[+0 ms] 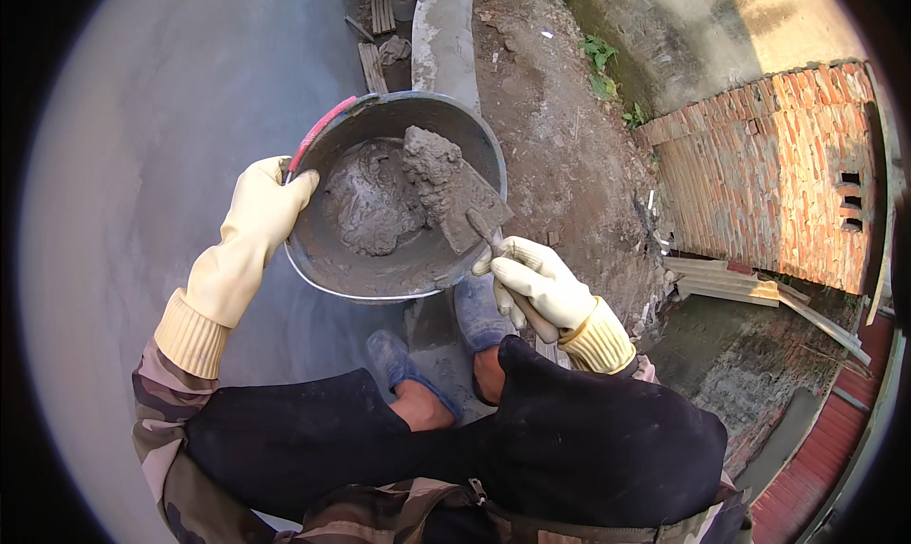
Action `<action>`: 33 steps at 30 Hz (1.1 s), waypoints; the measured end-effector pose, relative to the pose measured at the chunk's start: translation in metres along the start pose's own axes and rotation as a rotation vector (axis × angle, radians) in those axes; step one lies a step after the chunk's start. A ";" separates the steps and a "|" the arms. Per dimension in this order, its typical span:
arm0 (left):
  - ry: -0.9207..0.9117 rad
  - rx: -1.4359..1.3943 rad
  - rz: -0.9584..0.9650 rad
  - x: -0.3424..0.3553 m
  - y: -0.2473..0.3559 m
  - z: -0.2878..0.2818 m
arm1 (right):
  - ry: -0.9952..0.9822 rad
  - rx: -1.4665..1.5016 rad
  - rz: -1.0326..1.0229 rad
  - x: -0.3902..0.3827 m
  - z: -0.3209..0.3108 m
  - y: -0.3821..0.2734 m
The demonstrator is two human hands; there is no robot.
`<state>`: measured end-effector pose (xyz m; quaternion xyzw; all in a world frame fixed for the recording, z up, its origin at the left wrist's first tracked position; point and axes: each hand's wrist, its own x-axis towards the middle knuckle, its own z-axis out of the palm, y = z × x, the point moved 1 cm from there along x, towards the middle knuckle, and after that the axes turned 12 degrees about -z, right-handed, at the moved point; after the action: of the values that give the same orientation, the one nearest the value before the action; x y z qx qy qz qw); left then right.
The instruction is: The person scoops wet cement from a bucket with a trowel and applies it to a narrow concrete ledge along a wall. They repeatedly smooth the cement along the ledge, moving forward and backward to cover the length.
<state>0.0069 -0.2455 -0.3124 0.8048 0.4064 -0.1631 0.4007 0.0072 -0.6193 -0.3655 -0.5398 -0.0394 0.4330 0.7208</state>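
A dark round bucket with wet grey mortar in it sits in front of my knees. My left hand, in a cream rubber glove, grips the bucket's rim beside its pink handle. My right hand, gloved the same way, holds the wooden handle of a trowel. The trowel blade lies over the bucket's right side and carries a lump of mortar.
I crouch on a narrow concrete ledge, my blue shoes just under the bucket. A smooth wet grey plastered surface spreads to the left. To the right the ground drops to bare soil, a red brick wall and loose boards.
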 end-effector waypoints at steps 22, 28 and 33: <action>0.254 0.042 0.011 0.047 -0.050 -0.017 | 0.671 -1.102 -0.425 0.006 -0.047 0.169; 0.268 0.049 -0.048 0.061 -0.054 -0.021 | 0.471 -1.317 -0.186 0.002 -0.117 0.071; 0.271 0.089 -0.063 0.078 -0.082 -0.034 | 0.276 -1.241 -0.176 0.025 -0.157 0.040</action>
<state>-0.0114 -0.1495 -0.3795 0.8232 0.4743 -0.0832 0.3008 0.0813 -0.7178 -0.4735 -0.9021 -0.2335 0.1955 0.3058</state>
